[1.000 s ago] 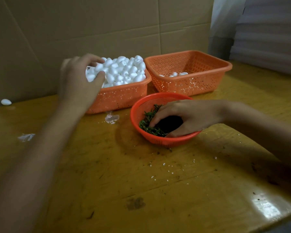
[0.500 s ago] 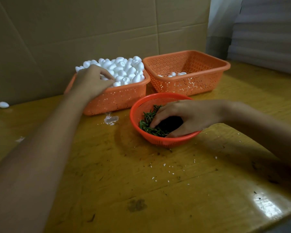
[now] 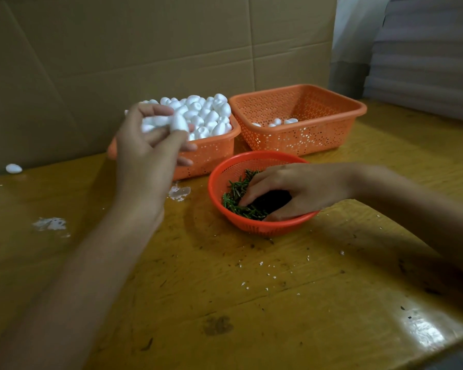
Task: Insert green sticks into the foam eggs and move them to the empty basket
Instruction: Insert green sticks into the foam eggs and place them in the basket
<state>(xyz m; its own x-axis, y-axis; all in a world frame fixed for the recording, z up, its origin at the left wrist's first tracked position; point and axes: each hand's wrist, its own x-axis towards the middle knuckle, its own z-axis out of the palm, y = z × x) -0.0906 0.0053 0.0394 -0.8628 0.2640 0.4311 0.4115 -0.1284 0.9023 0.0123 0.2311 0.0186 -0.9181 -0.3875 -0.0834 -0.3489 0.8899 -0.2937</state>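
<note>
My left hand (image 3: 147,145) is raised in front of the left orange basket (image 3: 214,153) and grips several white foam eggs (image 3: 169,122) in its curled fingers. That basket is heaped with more foam eggs (image 3: 206,113). My right hand (image 3: 292,190) reaches into the round red basket (image 3: 219,180), its fingertips down among the green sticks (image 3: 238,193). Whether it pinches a stick is hidden. The right orange basket (image 3: 318,140) holds a few eggs (image 3: 281,122) at its bottom.
One loose foam egg (image 3: 14,168) lies at the far left of the yellow wooden table (image 3: 251,303). White foam scraps (image 3: 50,224) and crumbs dot the tabletop. A cardboard wall (image 3: 145,49) stands right behind the baskets.
My left hand has lifted out of the heaped basket toward me, now holding foam eggs. My right hand has stayed in the red basket.
</note>
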